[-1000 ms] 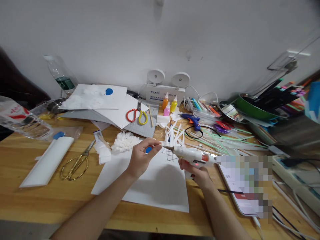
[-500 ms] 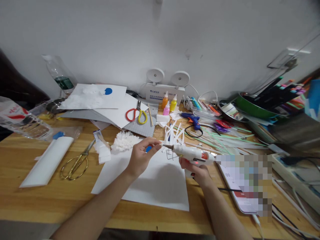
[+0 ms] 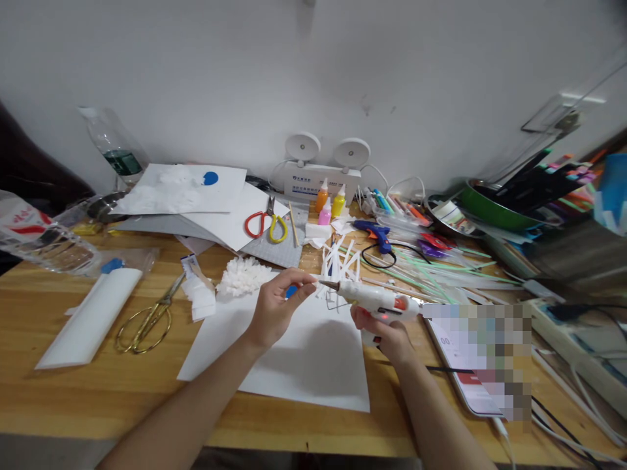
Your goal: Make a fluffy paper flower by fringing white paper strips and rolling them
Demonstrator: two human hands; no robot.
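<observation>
My right hand is wrapped round the handle of a white hot glue gun, whose metal nozzle points left. Thumb and fingertips of my left hand are pinched together at that nozzle tip. A tiny white piece seems to be between them, too small to make out. Under both hands lies a white sheet of paper. Part of a blue spot on it shows between my left fingers. At the sheet's upper left edge sits a cluster of white paper petals, and white paper strips lie beyond the nozzle.
Gold-handled scissors and a rolled white sheet lie on the left. Red-and-yellow scissors, small paint bottles and a blue glue gun are farther back. A phone and cables are on the right.
Both hands and the glue gun hold almost the same pose. The whole view has shifted very slightly; nothing was visibly taken up or let go.
</observation>
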